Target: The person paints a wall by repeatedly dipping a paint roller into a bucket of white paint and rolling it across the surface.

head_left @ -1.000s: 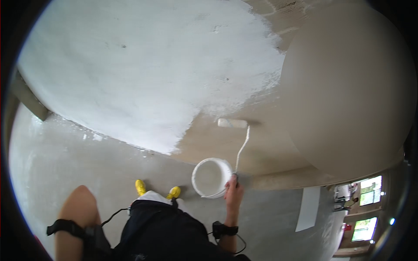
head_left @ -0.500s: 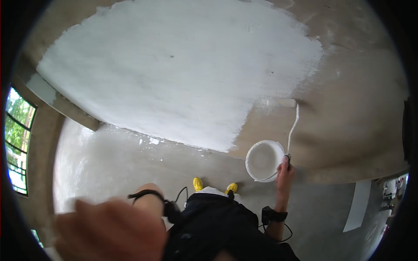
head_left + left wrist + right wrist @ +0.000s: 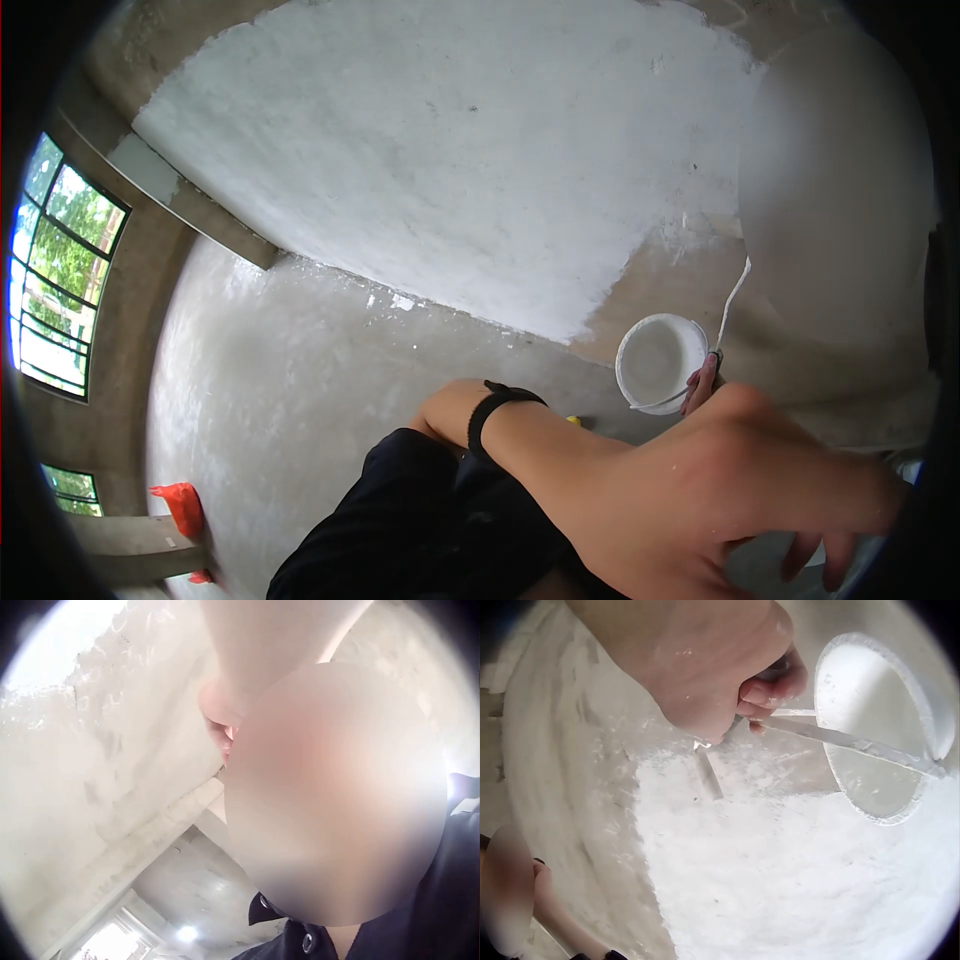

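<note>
My right hand [image 3: 703, 383] grips the dark handle of a paint roller [image 3: 710, 774] together with the white bail [image 3: 840, 739] of a bucket. The bucket [image 3: 620, 357], white with pale liquid inside, hangs beside the hand. The roller's bent white frame [image 3: 737, 290] rises from the fist, and its sleeve overlaps the wall at the paint's edge. Raised close to the head camera, my left hand [image 3: 740, 480] looms large with loosely bent fingers and no object showing in it. A blurred patch covers much of the left wrist view around that hand.
The wall [image 3: 450, 150] is coated white on its left and middle and bare grey-brown toward the lower right. Concrete floor [image 3: 300, 390] lies below it. A ledge [image 3: 225, 225] juts out at left, near windows [image 3: 65, 260] and an orange-red bag [image 3: 180, 508].
My left hand has come up from the lower left and swung right across the view, close to the camera. The view has turned left. My right hand still holds the roller and bucket.
</note>
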Tool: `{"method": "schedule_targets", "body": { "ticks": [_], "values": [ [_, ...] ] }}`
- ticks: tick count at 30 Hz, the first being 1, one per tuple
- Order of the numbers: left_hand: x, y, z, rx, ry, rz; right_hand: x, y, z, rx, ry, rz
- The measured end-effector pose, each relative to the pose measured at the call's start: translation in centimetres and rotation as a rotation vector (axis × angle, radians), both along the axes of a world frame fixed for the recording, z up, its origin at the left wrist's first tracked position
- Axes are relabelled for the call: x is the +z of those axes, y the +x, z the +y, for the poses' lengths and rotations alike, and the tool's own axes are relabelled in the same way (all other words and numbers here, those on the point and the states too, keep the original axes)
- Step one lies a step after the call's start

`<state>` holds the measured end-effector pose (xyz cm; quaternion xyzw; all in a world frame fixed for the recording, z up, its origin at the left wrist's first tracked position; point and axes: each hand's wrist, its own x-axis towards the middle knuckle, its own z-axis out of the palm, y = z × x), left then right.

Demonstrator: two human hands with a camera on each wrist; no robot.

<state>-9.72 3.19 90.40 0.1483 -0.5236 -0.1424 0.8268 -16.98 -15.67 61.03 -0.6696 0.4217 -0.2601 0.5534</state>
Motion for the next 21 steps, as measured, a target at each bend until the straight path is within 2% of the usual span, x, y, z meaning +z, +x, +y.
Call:
{"method": "schedule_targets", "body": {
  "ticks": [3, 5, 12, 21],
  "values": [
    [-0.1, -0.5, 0.1, -0.045, 0.012, 0.016, 5.4, 0.7, 2.3, -0.026, 0.002, 0.075],
    [-0.2, -0.7, -0.1, -0.064, 0.017, 0.031, 6.3, 1.1, 2.4, 0.002, 0.005, 0.026],
    [-0.2, -1.2, -0.1, -0.100, 0.016, 0.061, 6.7, 2.5, 2.7, 0.077, -0.041, -0.066],
    [-0.1, -1.0, 0.2, -0.106, 0.021, 0.070, 6.5, 3.1, 3.0, 0.086, -0.023, -0.047]
  ]
}}
